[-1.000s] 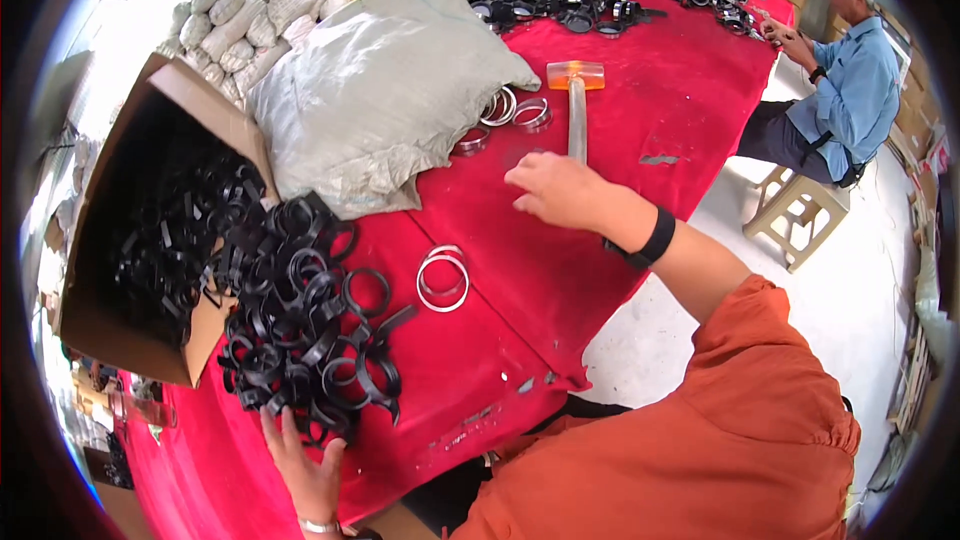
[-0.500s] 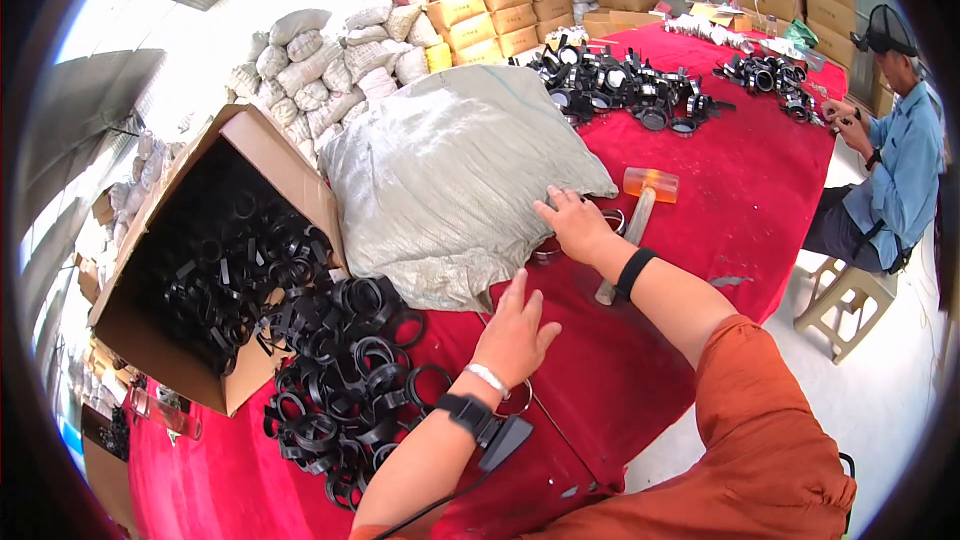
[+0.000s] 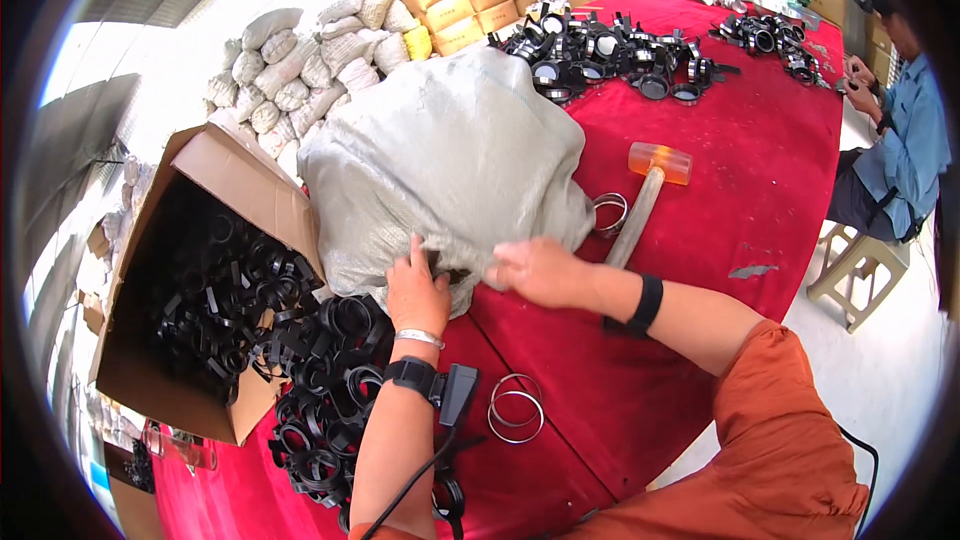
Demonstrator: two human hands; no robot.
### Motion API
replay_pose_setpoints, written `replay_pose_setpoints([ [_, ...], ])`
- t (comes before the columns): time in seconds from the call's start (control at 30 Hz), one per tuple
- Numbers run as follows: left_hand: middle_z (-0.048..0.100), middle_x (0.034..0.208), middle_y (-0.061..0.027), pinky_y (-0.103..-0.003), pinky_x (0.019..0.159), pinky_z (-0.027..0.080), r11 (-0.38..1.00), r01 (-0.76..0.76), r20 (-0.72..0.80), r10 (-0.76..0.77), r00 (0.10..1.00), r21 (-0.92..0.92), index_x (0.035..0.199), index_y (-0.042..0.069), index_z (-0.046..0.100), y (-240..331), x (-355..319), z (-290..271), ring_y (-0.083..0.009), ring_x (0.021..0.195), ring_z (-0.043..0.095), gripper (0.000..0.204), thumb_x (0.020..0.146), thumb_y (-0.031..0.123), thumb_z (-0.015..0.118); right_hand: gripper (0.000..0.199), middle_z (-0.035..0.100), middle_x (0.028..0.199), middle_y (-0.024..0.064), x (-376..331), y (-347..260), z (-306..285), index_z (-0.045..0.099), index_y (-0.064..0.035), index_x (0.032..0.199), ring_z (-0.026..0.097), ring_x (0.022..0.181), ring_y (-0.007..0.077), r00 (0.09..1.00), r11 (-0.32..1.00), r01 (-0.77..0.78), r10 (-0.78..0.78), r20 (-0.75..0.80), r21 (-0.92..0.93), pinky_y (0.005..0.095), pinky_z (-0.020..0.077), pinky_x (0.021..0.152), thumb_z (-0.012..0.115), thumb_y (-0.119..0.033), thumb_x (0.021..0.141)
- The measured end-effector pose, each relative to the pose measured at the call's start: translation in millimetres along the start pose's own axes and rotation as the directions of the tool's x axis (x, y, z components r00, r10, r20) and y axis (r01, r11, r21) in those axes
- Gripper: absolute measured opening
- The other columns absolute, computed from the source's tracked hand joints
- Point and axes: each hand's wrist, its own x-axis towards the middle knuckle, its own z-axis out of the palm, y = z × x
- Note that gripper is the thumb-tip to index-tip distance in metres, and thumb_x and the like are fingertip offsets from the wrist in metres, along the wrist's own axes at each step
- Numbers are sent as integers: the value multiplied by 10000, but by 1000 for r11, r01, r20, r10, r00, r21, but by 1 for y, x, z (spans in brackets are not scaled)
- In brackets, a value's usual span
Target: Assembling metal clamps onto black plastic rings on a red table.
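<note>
Both hands are at the mouth of the grey woven sack (image 3: 450,160) on the red desk (image 3: 780,200): left hand (image 3: 415,290) pinching the fabric, right hand (image 3: 540,270) closed on its edge. Tug too hard and it probably spills, knocking the metal rings (image 3: 515,407) and hammer (image 3: 645,190).

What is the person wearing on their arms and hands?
The hands are bare, with no gloves. The left hand has a thin silver bracelet and a black wrist strap with a small black box and a black cable. The right hand has a plain black wristband and an orange sleeve pushed up.
</note>
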Motion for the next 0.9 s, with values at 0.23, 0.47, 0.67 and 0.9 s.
replay_pose_setpoints([
  [0.23,590,699,-217,-463,631,475,915,-365,25,375,927,-172,718,0,598,25,-61,-39,-394,712,581,108,641,75,609,372,463,614,212,-49,-80,-67,440,-2,728,483,602,400,942,926,-17,-112,316,376,423,381,538,480,-324,909],
  [0.47,550,685,-151,-409,585,457,703,-493,163,643,748,-512,713,22,521,10,-98,-76,-362,696,552,93,685,56,604,333,342,559,111,-70,-78,-118,448,-10,747,384,505,145,695,823,-179,-282,662,539,328,340,493,595,-279,875],
  [0.67,601,765,-81,-273,673,452,756,-499,-168,476,863,-423,773,-1,550,-3,-58,-92,-238,728,582,69,776,39,606,280,537,671,33,-30,-55,-135,572,-22,932,517,626,92,985,992,78,-91,145,96,254,413,561,683,-227,777],
  [0.9,612,909,-31,-274,720,465,178,105,106,-6,994,-978,1008,10,575,-18,9,-78,-126,811,574,203,914,143,453,224,584,1006,123,20,-62,-115,571,-12,957,559,948,303,757,809,389,-553,-347,-441,361,456,797,606,-83,747],
])
